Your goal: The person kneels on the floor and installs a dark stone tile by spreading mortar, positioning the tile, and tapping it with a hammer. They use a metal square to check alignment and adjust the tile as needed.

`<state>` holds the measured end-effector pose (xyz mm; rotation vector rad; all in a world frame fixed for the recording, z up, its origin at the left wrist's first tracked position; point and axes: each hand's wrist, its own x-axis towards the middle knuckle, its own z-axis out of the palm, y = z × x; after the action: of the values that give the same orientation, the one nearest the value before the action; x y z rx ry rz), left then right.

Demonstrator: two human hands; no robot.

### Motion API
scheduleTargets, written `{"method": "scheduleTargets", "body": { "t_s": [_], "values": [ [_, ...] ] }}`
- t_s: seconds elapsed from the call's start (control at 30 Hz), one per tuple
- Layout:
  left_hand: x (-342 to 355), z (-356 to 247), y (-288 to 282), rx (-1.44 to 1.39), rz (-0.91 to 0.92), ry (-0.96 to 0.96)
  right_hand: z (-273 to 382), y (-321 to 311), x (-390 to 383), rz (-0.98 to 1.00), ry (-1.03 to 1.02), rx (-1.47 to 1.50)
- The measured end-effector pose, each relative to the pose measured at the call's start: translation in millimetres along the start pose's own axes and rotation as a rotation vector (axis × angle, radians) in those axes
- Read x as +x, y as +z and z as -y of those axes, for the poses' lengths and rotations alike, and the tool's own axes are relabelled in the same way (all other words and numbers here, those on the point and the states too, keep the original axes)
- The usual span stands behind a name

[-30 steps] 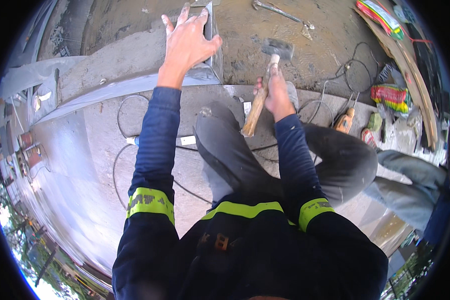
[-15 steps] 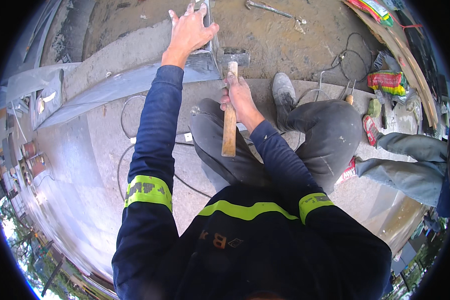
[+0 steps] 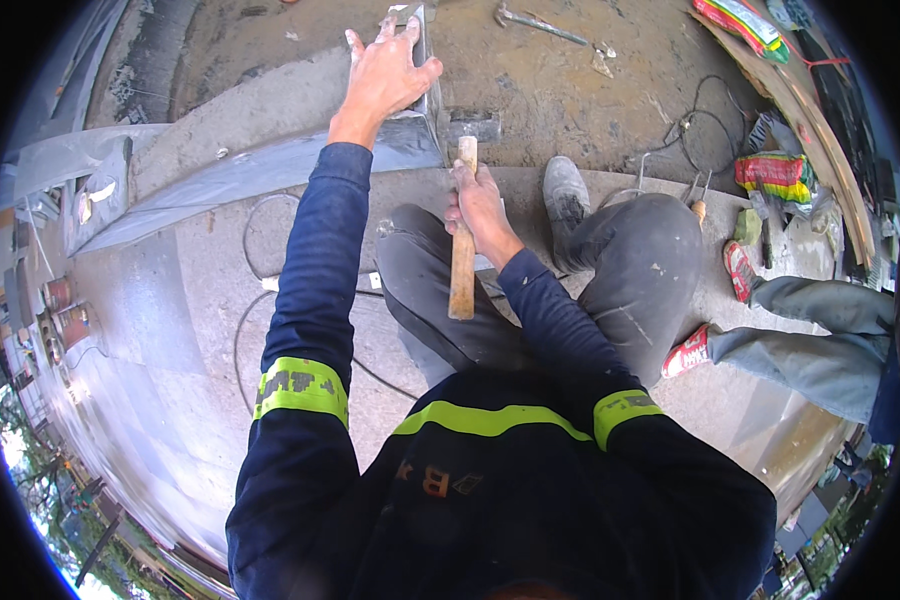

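My left hand reaches forward with its fingers spread over the top end of a grey kerb-like slab. Its fingertips rest by the slab's narrow far edge, and nothing is gripped in them. Nearer to me, my right hand is closed round the wooden handle of a mallet, held above my knees. The handle's blunt lower end points back toward me. At the upper end sits a dark, cylinder-like head; how it joins the handle is not clear.
Wet brown mortar spreads ahead, with a hammer lying on it. Black cable loops over the paving at left. At right are a red-and-yellow bag, a wooden board and another person's legs in red shoes.
The view has shifted slightly, so the surroundings sit a little lower. Both hands keep nearly the same pose. More of the other person's nearer red shoe shows.
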<state>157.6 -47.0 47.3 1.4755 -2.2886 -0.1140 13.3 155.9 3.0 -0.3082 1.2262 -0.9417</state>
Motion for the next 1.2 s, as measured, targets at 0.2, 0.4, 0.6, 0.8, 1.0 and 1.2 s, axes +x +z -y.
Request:
{"method": "scheduleTargets", "body": {
  "t_s": [0.2,0.4,0.6,0.8,1.0,1.2],
  "values": [
    [-1,-5,-7,0.024,-0.058,0.025,27,-22,8,-0.037,0.013,0.16],
    [-2,-27,-38,-0.014,0.085,-0.073,29,-8,-14,-0.09,-0.125,0.056],
    [-2,-30,-41,-0.009,0.062,-0.068,25,0,-12,0.068,0.065,0.074],
    [1,-18,-28,0.016,0.047,-0.022,58,-35,-5,-0.128,-0.196,0.156],
    [-1,-23,-37,-0.018,0.135,-0.077,23,-34,-7,-0.085,-0.239,-0.055],
    [1,-28,-41,0.077,0.108,-0.013,-1,-11,-13,0.071,-0.044,-0.141]
  ]
}}
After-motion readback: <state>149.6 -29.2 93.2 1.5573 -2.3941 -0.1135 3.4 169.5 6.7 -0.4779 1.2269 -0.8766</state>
